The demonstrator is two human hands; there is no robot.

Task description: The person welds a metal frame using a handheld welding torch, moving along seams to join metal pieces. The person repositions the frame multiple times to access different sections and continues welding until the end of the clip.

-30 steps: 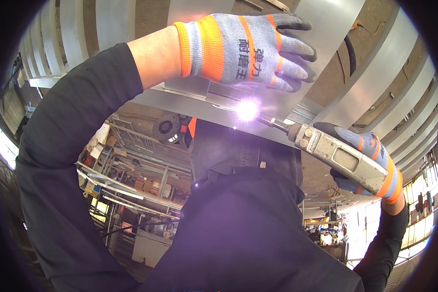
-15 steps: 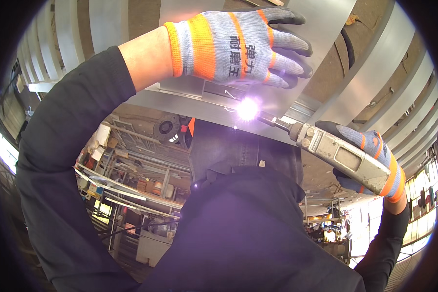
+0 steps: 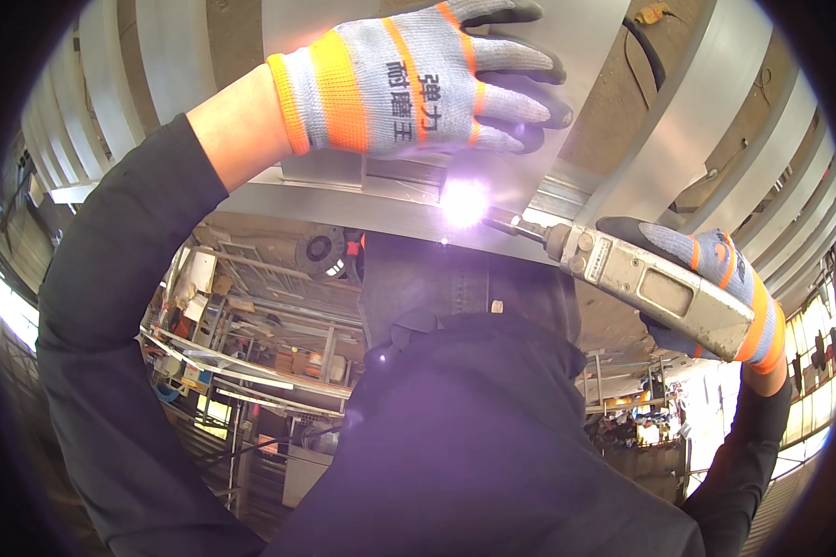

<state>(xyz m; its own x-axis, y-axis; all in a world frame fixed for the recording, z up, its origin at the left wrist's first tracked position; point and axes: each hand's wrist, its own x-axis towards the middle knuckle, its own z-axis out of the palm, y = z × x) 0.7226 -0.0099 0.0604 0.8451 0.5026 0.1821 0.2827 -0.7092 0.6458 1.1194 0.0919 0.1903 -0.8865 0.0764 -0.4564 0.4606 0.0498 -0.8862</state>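
My left hand (image 3: pixel 427 84), in a grey knit glove with orange bands and dark fingertips, lies over a flat silver metal panel (image 3: pixel 581 51). Its fingers are stretched out and apart, pointing right. My right hand (image 3: pixel 729 274), gloved alike, is wrapped round the body of a worn handheld welding gun (image 3: pixel 664 286). The gun's thin nozzle (image 3: pixel 515 226) slants up and left. A glaring white-violet light (image 3: pixel 464 203) burns at its tip, on or just above a metal rail (image 3: pixel 344 206) below my left hand. The glare hides the exact contact point.
Parallel metal slats (image 3: pixel 687 125) run away on both sides of the panel. A dark cable (image 3: pixel 646 51) lies on the floor beyond them. Under the rail, to the left, are a black round reel (image 3: pixel 323 252) and cluttered racks (image 3: pixel 279 371) of metal stock.
The metalwork and my left hand have shifted left in the picture. The bright spot has moved slightly left, and so sits a little further right along the rail. Both hands keep their pose.
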